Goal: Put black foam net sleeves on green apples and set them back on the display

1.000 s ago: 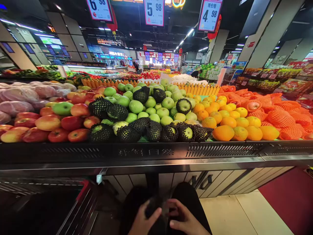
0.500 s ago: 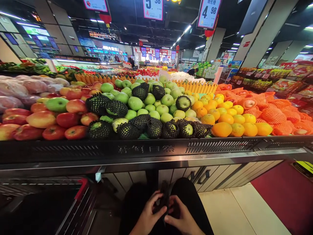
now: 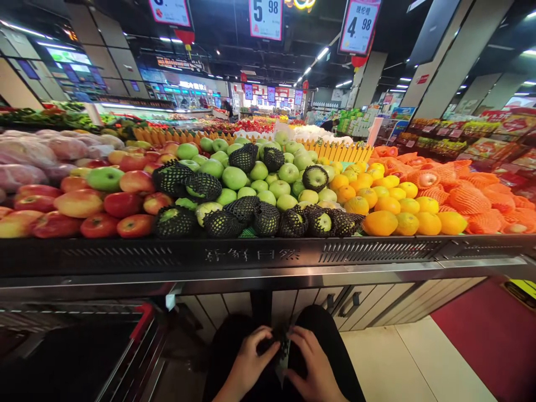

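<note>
My left hand (image 3: pixel 253 357) and my right hand (image 3: pixel 312 360) are low in the view, above my dark-clothed knees. Between them is a small dark item (image 3: pixel 282 349), blurred, with a paler lower end; it looks like black netting. The left fingers curl round its left side. On the right, the fingers press at its upper edge, with the thumb lower down. Beyond the hands, green apples (image 3: pixel 234 177) fill the middle of the stand, several of them in black foam nets (image 3: pixel 266 219). Red apples (image 3: pixel 134 225) lie to the left and oranges (image 3: pixel 379 222) to the right.
The stand's black front edge (image 3: pixel 251 254) runs across the view above cabinet doors (image 3: pixel 364 301). A shopping cart with a red corner (image 3: pixel 142 322) is at the lower left. Orange-netted fruit (image 3: pixel 471 196) lies at the right. Price signs (image 3: pixel 266 18) hang overhead.
The dark item sits lower and shows a paler end between my hands. My right hand's fingers have shifted up along it and spread a little. The view has moved slightly.
</note>
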A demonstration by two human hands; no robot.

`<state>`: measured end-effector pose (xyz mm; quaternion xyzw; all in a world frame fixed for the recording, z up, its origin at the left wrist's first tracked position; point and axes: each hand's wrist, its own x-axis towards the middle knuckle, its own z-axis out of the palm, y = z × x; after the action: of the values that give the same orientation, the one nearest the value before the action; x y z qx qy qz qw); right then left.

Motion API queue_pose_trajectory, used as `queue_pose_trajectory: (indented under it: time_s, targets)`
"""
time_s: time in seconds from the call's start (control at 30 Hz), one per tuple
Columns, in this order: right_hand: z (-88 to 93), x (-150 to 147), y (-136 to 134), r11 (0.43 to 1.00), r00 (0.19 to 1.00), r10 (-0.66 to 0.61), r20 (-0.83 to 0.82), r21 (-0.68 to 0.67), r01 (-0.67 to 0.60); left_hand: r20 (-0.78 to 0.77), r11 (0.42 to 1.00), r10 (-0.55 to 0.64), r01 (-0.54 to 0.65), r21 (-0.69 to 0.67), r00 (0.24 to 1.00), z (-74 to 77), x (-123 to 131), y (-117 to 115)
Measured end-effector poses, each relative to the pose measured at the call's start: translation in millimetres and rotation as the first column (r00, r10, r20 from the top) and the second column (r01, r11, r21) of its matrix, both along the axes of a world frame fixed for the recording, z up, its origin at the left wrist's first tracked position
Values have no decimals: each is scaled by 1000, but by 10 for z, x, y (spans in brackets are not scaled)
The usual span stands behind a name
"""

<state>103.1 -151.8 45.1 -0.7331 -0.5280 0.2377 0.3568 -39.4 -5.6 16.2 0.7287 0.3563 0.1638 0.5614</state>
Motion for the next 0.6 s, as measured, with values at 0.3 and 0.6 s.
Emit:
queue_pose_trajectory:
  time_s: [0.3,0.6]
  targets:
    - [-277,-1,20,994,973,111,205,-41,-104,-206,990,-36,8,-137,978,-110,15,-173]
    - [-387,34,-21,950,998,60,32,304,-67,-34,920,-336,321,-225,941,-14,-62,8]
